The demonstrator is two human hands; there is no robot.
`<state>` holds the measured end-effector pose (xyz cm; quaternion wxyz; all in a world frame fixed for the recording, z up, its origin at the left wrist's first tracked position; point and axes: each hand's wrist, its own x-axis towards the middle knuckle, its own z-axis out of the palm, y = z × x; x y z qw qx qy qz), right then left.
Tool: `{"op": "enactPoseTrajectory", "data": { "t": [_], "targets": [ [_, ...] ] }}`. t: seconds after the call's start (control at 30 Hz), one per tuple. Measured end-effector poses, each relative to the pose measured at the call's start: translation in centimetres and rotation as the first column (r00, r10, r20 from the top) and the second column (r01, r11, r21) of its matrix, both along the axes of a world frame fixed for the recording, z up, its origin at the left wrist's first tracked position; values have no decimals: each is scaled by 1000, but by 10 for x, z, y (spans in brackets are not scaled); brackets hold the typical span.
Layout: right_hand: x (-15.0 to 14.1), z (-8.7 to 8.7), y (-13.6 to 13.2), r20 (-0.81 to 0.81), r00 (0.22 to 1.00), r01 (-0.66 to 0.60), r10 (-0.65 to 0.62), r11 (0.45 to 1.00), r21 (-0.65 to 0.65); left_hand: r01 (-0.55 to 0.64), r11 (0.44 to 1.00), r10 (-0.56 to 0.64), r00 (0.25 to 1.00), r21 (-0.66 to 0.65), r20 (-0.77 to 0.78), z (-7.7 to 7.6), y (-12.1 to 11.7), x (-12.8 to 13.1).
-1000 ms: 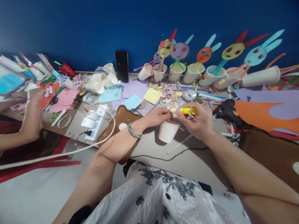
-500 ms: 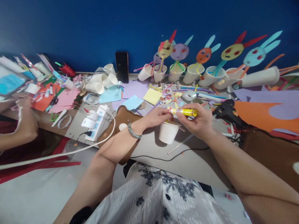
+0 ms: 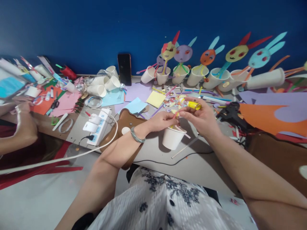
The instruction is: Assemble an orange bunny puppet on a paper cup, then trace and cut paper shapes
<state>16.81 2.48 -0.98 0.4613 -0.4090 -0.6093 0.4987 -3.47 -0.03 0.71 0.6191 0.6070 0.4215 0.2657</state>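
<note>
In the middle of the head view, a white paper cup (image 3: pixel 173 140) stands upright on the table, with a pale pink strip (image 3: pixel 185 134) poking over its right rim. Above the cup's left rim, my left hand (image 3: pixel 163 121) pinches a small orange-pink strip (image 3: pixel 176 114); its lower end is hard to make out. A yellow tube (image 3: pixel 194 105) with a white front part lies in my right hand (image 3: pixel 200 116), held by the fingers above and right of the cup. Whether it is a glue stick or a marker I cannot tell.
Paper rabbit figures (image 3: pixel 208 57) stand in white cups along the blue wall. A black glue gun (image 3: pixel 229 113) lies right of my right hand. On the left are a power strip (image 3: pixel 102 123) with a white cable, a propped phone (image 3: pixel 124 68), and a co-worker's arm (image 3: pixel 25 124).
The yellow tube has tilted and shifted slightly up in my right hand, away from my left fingers. The orange-pink strip and the pale pink strip at the cup's rim now show.
</note>
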Motion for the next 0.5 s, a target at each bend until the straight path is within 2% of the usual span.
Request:
{"op": "enactPoseTrajectory", "data": {
  "t": [0.2,0.5],
  "targets": [
    [-7,6,-7,-72,997,-15,7,994,-106,68,992,-59,995,109,-82,-8,2,0],
    [-10,9,-10,-128,991,-47,26,985,-165,69,990,-61,996,122,-70,-7,1,0]
  ]
}}
